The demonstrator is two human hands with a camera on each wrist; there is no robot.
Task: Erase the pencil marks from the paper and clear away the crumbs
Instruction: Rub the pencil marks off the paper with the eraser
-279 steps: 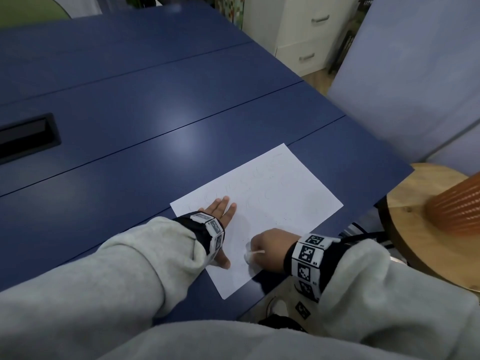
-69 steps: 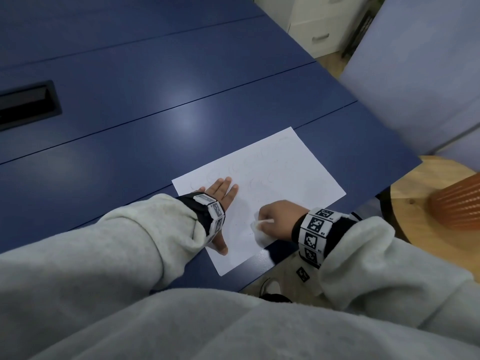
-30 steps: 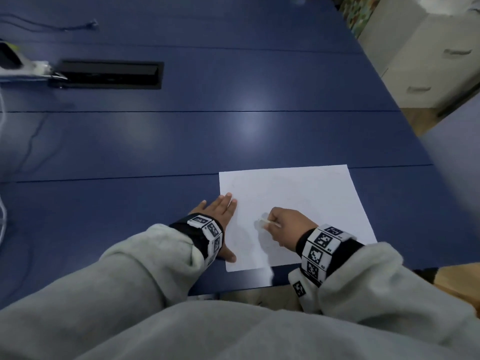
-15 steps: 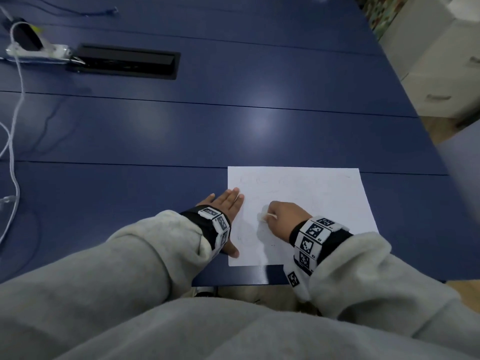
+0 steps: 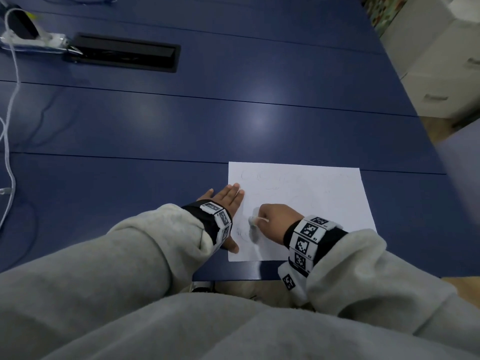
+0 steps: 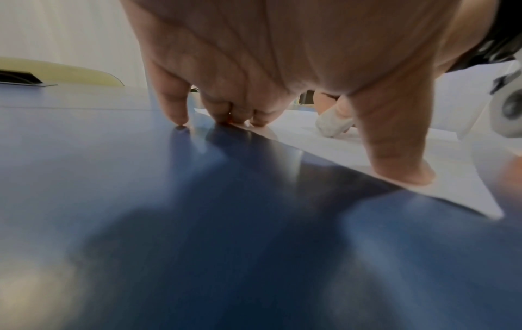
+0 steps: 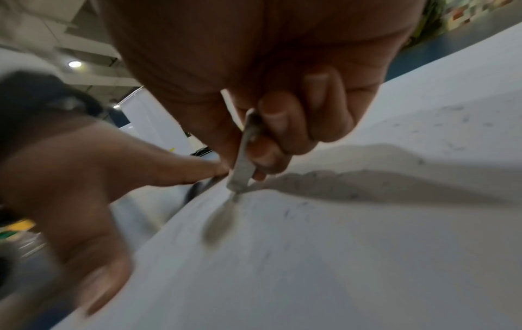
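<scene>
The right hand (image 5: 274, 220) is pinching a white eraser (image 7: 243, 156) between curled fingers (image 7: 285, 125), its tip touching the paper (image 5: 324, 203). The left hand (image 5: 228, 203) is lying flat, fingers (image 6: 172, 105) straight, pressing the paper's edge against the bench (image 5: 181, 120).

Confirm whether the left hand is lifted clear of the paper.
No, the left hand presses flat on the paper's left edge.

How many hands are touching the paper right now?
2. The left hand presses flat on the paper at its left edge; the right hand grips the eraser against it near the bottom left.
</scene>
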